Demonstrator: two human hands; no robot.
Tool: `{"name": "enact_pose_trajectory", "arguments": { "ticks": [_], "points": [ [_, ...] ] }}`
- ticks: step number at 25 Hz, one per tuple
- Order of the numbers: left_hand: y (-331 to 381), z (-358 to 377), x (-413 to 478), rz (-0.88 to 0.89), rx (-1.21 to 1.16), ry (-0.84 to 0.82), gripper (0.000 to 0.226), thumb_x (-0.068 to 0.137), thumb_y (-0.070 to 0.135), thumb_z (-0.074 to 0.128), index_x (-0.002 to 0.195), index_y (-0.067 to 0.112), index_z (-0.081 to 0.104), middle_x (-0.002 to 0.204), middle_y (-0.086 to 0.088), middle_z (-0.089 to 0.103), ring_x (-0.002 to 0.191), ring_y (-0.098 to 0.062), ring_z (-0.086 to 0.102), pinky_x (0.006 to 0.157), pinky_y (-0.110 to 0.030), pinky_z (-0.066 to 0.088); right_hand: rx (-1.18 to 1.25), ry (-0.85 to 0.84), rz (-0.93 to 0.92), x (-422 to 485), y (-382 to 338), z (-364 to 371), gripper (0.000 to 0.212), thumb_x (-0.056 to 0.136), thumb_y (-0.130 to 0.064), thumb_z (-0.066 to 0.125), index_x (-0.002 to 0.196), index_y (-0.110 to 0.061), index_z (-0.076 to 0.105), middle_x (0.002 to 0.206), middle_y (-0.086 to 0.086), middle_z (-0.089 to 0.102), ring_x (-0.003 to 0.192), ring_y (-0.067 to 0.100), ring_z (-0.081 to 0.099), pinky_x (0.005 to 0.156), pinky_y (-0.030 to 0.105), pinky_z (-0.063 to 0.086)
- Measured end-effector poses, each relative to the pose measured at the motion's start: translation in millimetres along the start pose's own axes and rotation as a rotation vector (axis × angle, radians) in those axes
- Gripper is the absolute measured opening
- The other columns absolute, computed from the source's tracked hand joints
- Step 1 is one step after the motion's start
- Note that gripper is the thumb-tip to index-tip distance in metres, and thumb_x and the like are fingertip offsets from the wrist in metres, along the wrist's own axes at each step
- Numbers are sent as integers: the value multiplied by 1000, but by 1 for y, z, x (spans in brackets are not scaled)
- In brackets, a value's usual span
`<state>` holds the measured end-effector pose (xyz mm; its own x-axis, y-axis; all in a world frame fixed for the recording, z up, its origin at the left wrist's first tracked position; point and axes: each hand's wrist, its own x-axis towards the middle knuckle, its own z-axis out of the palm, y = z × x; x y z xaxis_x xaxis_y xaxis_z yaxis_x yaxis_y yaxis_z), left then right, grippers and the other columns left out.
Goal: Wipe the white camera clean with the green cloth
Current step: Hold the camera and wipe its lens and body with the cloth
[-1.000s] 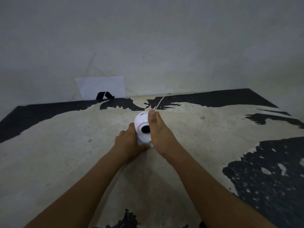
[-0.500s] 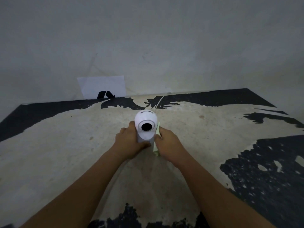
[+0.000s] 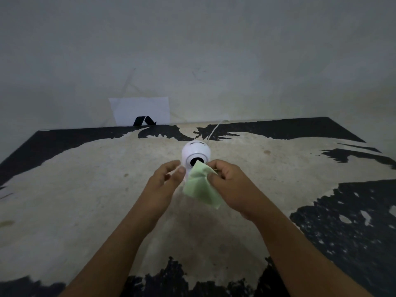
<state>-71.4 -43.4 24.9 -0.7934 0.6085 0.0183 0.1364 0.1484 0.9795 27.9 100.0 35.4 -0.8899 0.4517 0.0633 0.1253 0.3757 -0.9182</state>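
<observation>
The white camera [image 3: 196, 152] stands upright in the middle of the table, round head on top, dark lens facing me. My right hand [image 3: 230, 183] pinches the pale green cloth [image 3: 201, 187], whose top corner covers the lens's lower right edge while the rest hangs down in front of the camera's body. My left hand [image 3: 165, 179] hovers just left of the camera base, fingers loosely curled and apart, thumb close to the cloth's edge; whether it touches the camera I cannot tell. The camera's base is hidden behind cloth and hands.
A thin white cable [image 3: 213, 131] runs from the camera back to the wall. The worn table [image 3: 85, 189] is beige with black patches. A white sheet with a black mark [image 3: 140, 111] leans against the grey wall at the back left.
My left hand has let go of the camera body and opened. My right hand has drawn the green cloth out in front of the lens, where it now hangs unfolded.
</observation>
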Motion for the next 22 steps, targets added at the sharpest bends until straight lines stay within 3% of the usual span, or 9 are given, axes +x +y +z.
{"name": "enact_pose_trajectory", "arguments": {
  "ticks": [3,5,7,9,11,13,17,20,22],
  "points": [
    [6,-5,-3,-33,-61,-145,14,87,24,58,85,14,68,80,1,73,73,-13,67,62,-21,49,-9,-72,3,5,-6,4,10,92,-22,52,96,-29,57,59,-8,60,56,14,53,58,30,46],
    [5,-16,3,-60,-106,-54,21,86,21,61,66,14,61,67,-3,65,66,-18,59,59,-27,45,58,24,21,12,-6,-2,5,92,-24,56,96,-26,56,74,-2,68,68,21,62,69,41,55],
    [4,-26,17,-100,-225,117,28,87,19,59,60,15,52,69,-7,57,68,-21,53,63,-32,41,64,176,49,24,-2,-10,10,93,-28,54,102,-25,57,93,1,66,86,22,64,83,42,55],
    [3,-29,36,-125,-309,296,26,89,18,56,65,13,47,77,-9,55,74,-23,53,67,-38,45,34,246,72,35,2,-10,25,95,-32,50,119,-25,55,110,-6,60,102,16,59,88,33,48],
    [1,-19,51,-146,-294,369,20,90,20,52,73,12,49,86,-13,56,81,-27,55,74,-45,50,68,194,86,43,3,-2,39,96,-36,47,134,-24,48,126,-5,55,115,14,53,96,31,41],
    [-2,0,58,-177,-231,320,14,92,22,46,80,16,49,95,-14,56,87,-29,56,83,-49,51,126,152,90,48,9,8,43,97,-37,45,138,-24,44,136,-2,54,121,15,51,102,36,42],
    [-9,28,52,-135,-138,229,12,93,17,38,95,23,48,98,-5,56,98,-27,58,92,-52,50,160,170,71,52,19,13,41,97,-38,44,137,-27,44,136,1,56,119,19,55,102,44,46],
    [-2,30,50,83,-67,182,35,92,7,33,118,21,52,119,-6,61,108,-21,58,94,-36,48,161,169,70,54,22,14,43,96,-41,45,136,-26,45,135,1,57,118,20,56,100,47,48],
    [5,31,51,206,133,164,41,95,7,32,132,17,48,136,-6,53,123,-17,49,102,-22,36,156,173,70,55,23,15,44,96,-42,45,136,-26,45,134,2,57,117,21,57,100,48,48]
  ]
}}
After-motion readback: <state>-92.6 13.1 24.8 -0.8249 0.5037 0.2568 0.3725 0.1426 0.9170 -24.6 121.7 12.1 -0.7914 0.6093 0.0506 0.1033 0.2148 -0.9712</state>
